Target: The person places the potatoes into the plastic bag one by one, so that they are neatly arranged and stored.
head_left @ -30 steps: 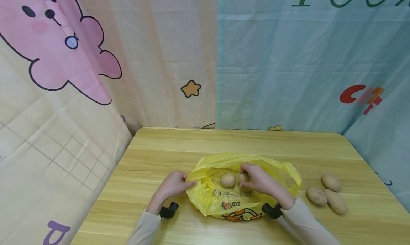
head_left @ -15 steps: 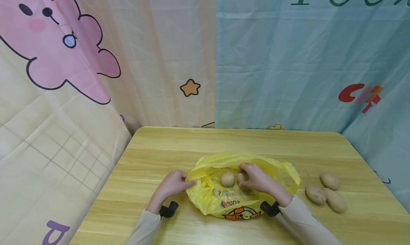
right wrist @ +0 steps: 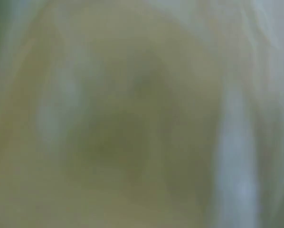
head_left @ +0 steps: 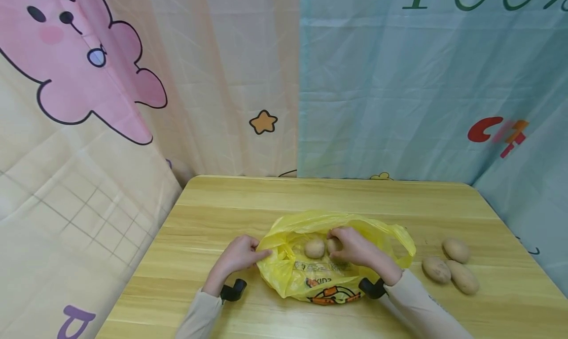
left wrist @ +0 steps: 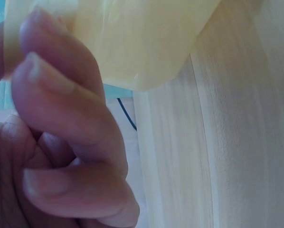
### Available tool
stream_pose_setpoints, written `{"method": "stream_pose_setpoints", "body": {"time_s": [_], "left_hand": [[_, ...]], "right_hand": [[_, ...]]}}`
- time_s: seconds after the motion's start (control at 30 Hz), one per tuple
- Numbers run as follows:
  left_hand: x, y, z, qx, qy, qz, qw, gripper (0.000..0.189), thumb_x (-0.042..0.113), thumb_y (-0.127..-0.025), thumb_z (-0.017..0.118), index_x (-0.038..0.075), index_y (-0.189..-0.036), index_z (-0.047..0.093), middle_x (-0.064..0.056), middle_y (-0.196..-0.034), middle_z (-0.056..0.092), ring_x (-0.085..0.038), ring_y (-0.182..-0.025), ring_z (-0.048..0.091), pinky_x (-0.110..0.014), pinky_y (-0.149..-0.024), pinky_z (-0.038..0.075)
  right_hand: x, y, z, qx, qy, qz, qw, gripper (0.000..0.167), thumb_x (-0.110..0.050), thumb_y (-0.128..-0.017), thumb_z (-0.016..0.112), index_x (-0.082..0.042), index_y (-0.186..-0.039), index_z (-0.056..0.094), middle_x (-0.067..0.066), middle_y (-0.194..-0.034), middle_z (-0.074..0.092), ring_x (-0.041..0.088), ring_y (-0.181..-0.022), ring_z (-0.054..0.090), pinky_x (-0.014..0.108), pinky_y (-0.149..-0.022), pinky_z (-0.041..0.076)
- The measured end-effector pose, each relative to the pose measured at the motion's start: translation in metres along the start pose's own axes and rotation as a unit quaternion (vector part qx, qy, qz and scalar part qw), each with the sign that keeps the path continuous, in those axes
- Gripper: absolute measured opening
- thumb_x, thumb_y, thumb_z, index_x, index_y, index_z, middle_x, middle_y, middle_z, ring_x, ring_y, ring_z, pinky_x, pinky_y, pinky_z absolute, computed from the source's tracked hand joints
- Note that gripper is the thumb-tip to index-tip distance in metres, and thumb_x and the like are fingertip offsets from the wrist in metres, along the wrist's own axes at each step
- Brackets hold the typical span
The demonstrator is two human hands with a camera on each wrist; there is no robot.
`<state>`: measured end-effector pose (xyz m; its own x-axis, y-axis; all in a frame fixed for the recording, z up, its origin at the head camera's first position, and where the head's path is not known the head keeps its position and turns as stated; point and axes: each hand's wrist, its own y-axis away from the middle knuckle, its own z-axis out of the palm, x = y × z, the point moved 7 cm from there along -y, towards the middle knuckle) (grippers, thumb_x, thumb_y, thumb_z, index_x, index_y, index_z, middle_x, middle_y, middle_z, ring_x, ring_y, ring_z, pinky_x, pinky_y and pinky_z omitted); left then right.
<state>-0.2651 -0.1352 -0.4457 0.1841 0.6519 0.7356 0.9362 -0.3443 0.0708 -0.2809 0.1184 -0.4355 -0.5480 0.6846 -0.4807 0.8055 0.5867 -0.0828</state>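
Observation:
A yellow plastic bag lies on the table with its mouth spread wide. My left hand pinches the left edge of the bag between thumb and fingers; in the left wrist view its other fingers curl beside the yellow film. Inside the bag sits one potato. Just right of it, my right hand reaches into the bag and grips a second potato, partly hidden by the fingers. The right wrist view is a blur of yellowish film.
Right of the bag, three more potatoes lie close together on the wooden table: one at the back, one at the left, one in front. A printed curtain hangs behind the table's far edge.
My right hand has shifted slightly left with its potato, which is now closer to the other potato in the bag. The left hand keeps its hold on the bag's edge.

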Motion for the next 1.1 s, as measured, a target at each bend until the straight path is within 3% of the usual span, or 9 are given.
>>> {"method": "stream_pose_setpoints", "body": {"time_s": [0.37, 0.73, 1.1], "left_hand": [[-0.0003, -0.0004, -0.0006, -0.001, 0.007, 0.001, 1.0000, 0.034, 0.038, -0.089, 0.066, 0.013, -0.066, 0.060, -0.006, -0.054, 0.058, -0.013, -0.044, 0.051, -0.023, -0.041, 0.029], [-0.0029, -0.0002, -0.0007, -0.001, 0.008, 0.003, 1.0000, 0.036, 0.038, -0.089, 0.067, 0.013, -0.064, 0.058, -0.009, -0.053, 0.058, -0.021, -0.046, 0.055, -0.023, -0.040, 0.028], [-0.0005, 0.0000, -0.0019, 0.004, -0.002, 0.006, 1.0000, 0.035, 0.038, -0.089, 0.067, 0.014, -0.064, 0.060, -0.006, -0.053, 0.058, -0.009, -0.042, 0.046, -0.023, -0.040, 0.027]], "right_hand": [[-0.0005, -0.0016, 0.0022, -0.005, 0.014, -0.001, 0.9999, 0.038, -0.008, -0.077, 0.078, 0.006, -0.108, 0.062, 0.014, -0.101, 0.065, 0.024, -0.088, 0.061, 0.038, -0.073, 0.049], [-0.0004, 0.0004, 0.0021, -0.014, 0.024, 0.006, 0.9996, 0.047, -0.011, -0.077, 0.079, 0.009, -0.115, 0.059, 0.017, -0.107, 0.063, 0.031, -0.095, 0.060, 0.044, -0.079, 0.049], [0.0037, 0.0038, -0.0016, -0.009, 0.009, 0.026, 0.9996, 0.051, -0.012, -0.077, 0.079, 0.009, -0.118, 0.057, 0.017, -0.108, 0.062, 0.028, -0.092, 0.059, 0.040, -0.074, 0.049]]}}
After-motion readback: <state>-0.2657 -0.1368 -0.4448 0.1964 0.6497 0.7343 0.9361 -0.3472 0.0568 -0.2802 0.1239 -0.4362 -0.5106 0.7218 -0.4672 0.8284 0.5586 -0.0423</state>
